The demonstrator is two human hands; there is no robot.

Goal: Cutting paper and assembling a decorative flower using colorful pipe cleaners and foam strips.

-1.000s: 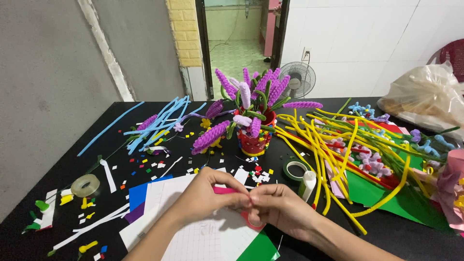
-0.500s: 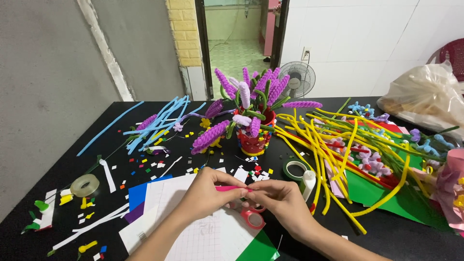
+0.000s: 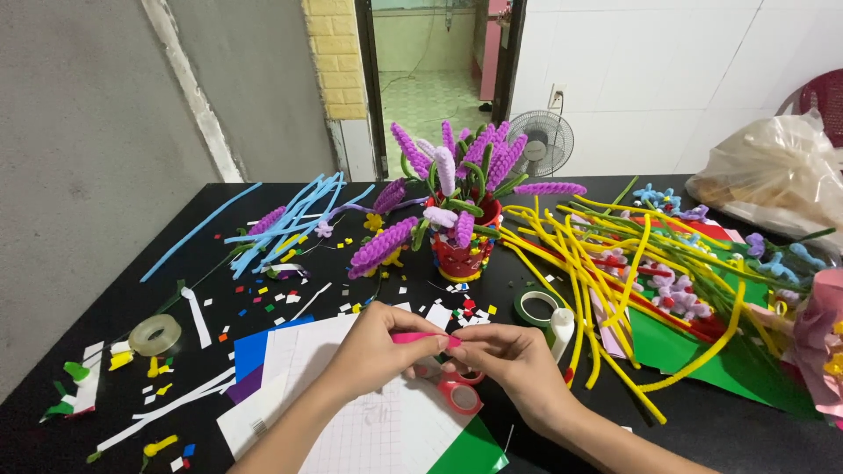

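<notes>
Basically, lower centre of the frame: left hand (image 3: 373, 351) pinches one end of a short pink strip (image 3: 420, 337) between thumb and fingertips; right hand (image 3: 514, 364) pinches the other end, fingers closed on it. It sits just above the white grid paper (image 3: 369, 421), near red-handled scissors (image 3: 457, 391). Strip looks light, thin and bendy, likely creases easily, so the ends seem the best hold. Further right, yellow pipe cleaners (image 3: 606, 281) sprawl.
</notes>
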